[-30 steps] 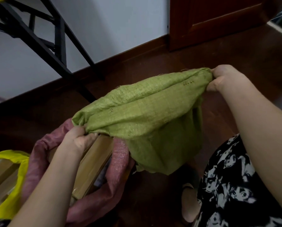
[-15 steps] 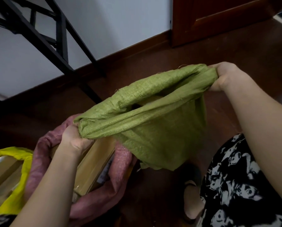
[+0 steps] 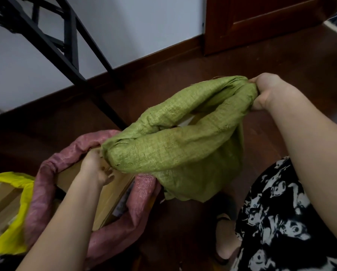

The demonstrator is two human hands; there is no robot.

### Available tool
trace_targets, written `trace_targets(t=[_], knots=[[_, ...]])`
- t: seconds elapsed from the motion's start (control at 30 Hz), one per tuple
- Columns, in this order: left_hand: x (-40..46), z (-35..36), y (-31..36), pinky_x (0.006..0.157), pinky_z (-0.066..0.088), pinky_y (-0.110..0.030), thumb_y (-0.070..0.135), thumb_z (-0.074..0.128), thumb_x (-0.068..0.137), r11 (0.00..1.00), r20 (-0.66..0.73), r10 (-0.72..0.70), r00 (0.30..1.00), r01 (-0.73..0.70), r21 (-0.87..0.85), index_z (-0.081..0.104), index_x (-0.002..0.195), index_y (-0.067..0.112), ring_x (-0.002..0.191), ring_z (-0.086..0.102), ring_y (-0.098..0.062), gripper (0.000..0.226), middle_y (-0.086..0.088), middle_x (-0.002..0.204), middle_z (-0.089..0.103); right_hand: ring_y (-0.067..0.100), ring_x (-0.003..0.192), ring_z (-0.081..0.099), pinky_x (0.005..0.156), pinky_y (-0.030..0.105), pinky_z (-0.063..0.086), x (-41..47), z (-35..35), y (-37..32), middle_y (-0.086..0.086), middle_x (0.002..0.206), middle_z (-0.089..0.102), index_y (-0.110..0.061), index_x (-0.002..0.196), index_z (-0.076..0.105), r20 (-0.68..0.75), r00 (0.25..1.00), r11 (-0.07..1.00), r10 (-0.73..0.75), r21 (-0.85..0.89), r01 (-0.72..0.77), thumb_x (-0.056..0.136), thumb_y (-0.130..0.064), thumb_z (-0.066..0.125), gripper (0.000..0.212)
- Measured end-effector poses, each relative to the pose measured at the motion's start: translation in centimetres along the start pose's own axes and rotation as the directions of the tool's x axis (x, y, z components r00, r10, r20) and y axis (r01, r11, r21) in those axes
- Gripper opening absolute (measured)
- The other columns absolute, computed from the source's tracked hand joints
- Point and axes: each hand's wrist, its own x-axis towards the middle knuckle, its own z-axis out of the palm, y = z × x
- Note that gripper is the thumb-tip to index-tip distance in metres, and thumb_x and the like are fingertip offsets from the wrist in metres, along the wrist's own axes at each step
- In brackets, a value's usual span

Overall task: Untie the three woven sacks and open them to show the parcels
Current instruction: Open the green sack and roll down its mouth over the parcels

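Nearest us, at lower left, a bright yellow woven sack (image 3: 17,227) sits with its mouth rolled down over tan cardboard parcels (image 3: 1,202), apparently finished. Just beyond it, a dusty pink woven sack (image 3: 113,237) is likewise rolled open around a flat brown cardboard box (image 3: 113,194). Over the dark wooden floor (image 3: 183,79) we see the olive-green woven sack (image 3: 173,153), the last of three, held up with its mouth parting. The left hand (image 3: 96,169) pinches one end of its rolled rim; the right hand (image 3: 269,92) is clenched round the other. A pale surface, possibly a parcel, shows in the gap; rolling this rim down looks to be what remains.
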Motion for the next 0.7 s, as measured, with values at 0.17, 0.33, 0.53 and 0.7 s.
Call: trace_targets(t=[0.17,0.33,0.53,0.7], knots=[[-2.6,2.3,-0.9,0.085,0.045,-0.049,0.063,0.060,0.075,0.967,0.149,-0.007,0.989,-0.031,0.253,0.058,0.106,0.020,0.096,0.057,-0.028,0.053,-0.006,0.103,0.059,0.027,0.085,0.065,0.073,0.043,0.053,0.0,0.5,0.1,0.014,0.097,0.067,-0.003,0.089,0.063,0.009,1.000,0.999,-0.025,0.031,0.025,0.097,-0.016,0.036,0.031],[-2.6,4.7,-1.9,0.058,0.056,-0.046,0.021,0.048,0.096,0.993,0.289,-0.105,0.952,0.082,0.088,0.050,0.130,0.014,0.085,0.059,-0.028,0.036,-0.013,0.097,0.061,0.028,0.080,0.068,0.057,0.040,0.052,-0.2,0.3,0.2,0.015,0.090,0.068,-0.001,0.091,0.061,0.092,0.992,0.995,-0.085,0.053,0.081,0.096,-0.019,0.042,0.026],[-1.4,2.9,-1.7,0.068,0.053,-0.050,0.017,0.028,0.097,0.913,0.376,0.021,0.927,0.135,-0.384,0.060,0.117,0.001,0.093,0.065,-0.036,0.040,-0.025,0.103,0.068,0.027,0.083,0.070,0.064,0.036,0.055,-0.3,-0.5,0.0,0.011,0.091,0.070,-0.007,0.094,0.063,0.082,0.988,0.989,-0.132,0.082,0.125,0.090,-0.020,0.046,0.022],[-2.2,2.6,-2.2,0.053,0.058,-0.047,0.047,0.045,0.096,0.938,0.423,-0.006,0.906,0.151,-0.311,0.061,0.108,0.002,0.074,0.072,-0.035,0.049,-0.023,0.088,0.072,0.024,0.090,0.069,0.069,0.039,0.058,0.1,0.0,0.3,0.010,0.110,0.067,-0.012,0.113,0.060,0.090,0.978,0.979,-0.186,-0.062,0.192,0.066,-0.034,0.081,0.056]])
